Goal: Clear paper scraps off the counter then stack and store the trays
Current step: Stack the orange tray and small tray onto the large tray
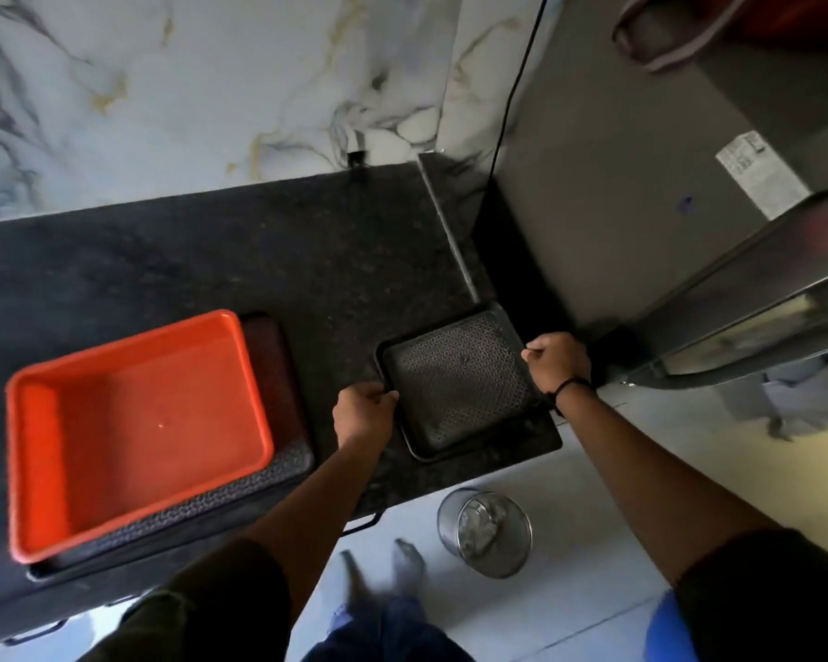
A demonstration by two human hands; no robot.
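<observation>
The dark speckled stone bench (259, 241) looks scrap-free, so stacking remains: left hand (362, 413) and right hand (558, 363), fingers curled, grip the black perforated tray (460, 379) at the bench's right end, apart from the orange plastic tray (135, 427) nested on another dark tray (278, 451).

Counter (211, 260) looks like dark speckled stone, orange tray (135, 432) is glossy plastic, black tray (455, 375) has a bumpy matt texture.
</observation>
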